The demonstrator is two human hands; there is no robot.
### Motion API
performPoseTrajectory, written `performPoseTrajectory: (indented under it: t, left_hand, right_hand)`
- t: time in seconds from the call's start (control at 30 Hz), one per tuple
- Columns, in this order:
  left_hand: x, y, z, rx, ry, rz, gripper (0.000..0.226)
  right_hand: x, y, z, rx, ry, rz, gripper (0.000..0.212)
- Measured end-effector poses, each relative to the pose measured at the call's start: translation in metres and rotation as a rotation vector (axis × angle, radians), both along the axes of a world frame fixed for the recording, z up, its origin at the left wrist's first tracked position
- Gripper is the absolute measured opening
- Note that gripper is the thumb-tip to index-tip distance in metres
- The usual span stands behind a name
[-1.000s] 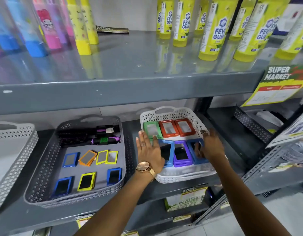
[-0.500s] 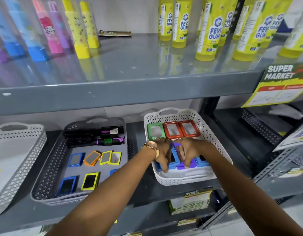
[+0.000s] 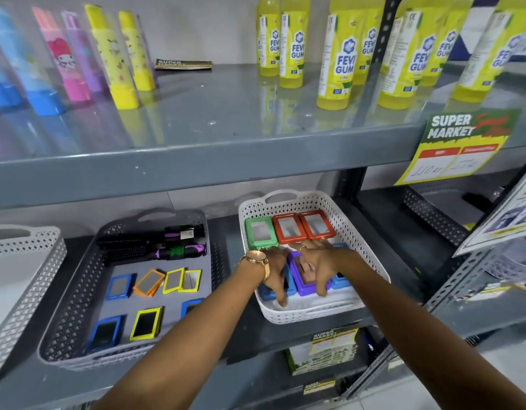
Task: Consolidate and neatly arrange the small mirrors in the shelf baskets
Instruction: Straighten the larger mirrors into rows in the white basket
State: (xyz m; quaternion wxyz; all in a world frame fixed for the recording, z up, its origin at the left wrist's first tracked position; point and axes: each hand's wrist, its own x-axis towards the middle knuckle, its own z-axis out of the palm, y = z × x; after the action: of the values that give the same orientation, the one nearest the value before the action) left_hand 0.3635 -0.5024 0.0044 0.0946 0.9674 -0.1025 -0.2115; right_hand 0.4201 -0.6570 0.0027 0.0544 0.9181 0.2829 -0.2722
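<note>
Hands meet in the white perforated plastic basket: left hand curled over a blue-framed mirror, right hand spread on the purple-framed mirror. A bare strip lies along the basket's front edge. Whether either grip pinches, I cannot tell.

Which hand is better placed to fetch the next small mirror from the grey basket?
Probably the left hand. Both hands are in the white basket, but the grey basket with the loose small mirrors lies on the person's left, so the right hand would have to cross over.
</note>
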Motion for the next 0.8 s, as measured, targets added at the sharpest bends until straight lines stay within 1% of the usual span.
performPoseTrajectory:
  t: [0.07,0.13,0.23,0.3,0.43,0.5,0.57,0.63,0.73,0.77,0.8]
  left_hand:
    - [0.0,-0.001,-0.006,-0.008,-0.013,-0.002,0.077]
    - [0.003,0.0,-0.01,-0.014,-0.023,-0.021,0.076]
    - [0.007,0.001,-0.014,0.006,-0.01,-0.03,0.09]
    - [0.009,0.002,-0.015,0.02,-0.005,-0.021,0.106]
    - [0.01,-0.001,-0.018,0.044,0.009,0.001,0.133]
    - [0.01,-0.002,-0.019,0.058,0.024,0.011,0.138]
    - [0.007,-0.001,-0.019,0.058,0.011,0.017,0.137]
    - [-0.001,0.001,-0.015,0.016,-0.073,0.027,0.132]
    - [-0.024,0.015,-0.001,-0.068,-0.34,0.09,0.124]
    - [-0.032,0.022,0.005,-0.081,-0.437,0.125,0.119]
    - [-0.043,0.037,0.011,-0.091,-0.505,0.169,0.112]
  right_hand:
    - [0.003,-0.013,0.006,-0.001,0.028,-0.068,0.137]
    - [0.007,-0.029,0.008,-0.06,-0.037,-0.065,0.143]
    - [0.005,-0.042,0.005,-0.176,-0.163,0.004,0.137]
    - [0.003,-0.041,0.003,-0.17,-0.193,0.019,0.133]
    - [-0.002,-0.034,0.004,-0.157,-0.226,0.031,0.13]
    - [-0.006,-0.032,0.003,-0.181,-0.248,0.025,0.129]
    - [-0.009,-0.03,0.005,-0.217,-0.26,0.013,0.13]
    - [-0.012,-0.024,0.007,-0.189,-0.256,-0.027,0.13]
    - [-0.018,-0.004,0.017,-0.018,-0.193,-0.103,0.125]
    - [-0.022,0.005,0.022,0.066,-0.192,-0.098,0.118]
    - [-0.027,0.021,0.024,0.183,-0.209,-0.065,0.106]
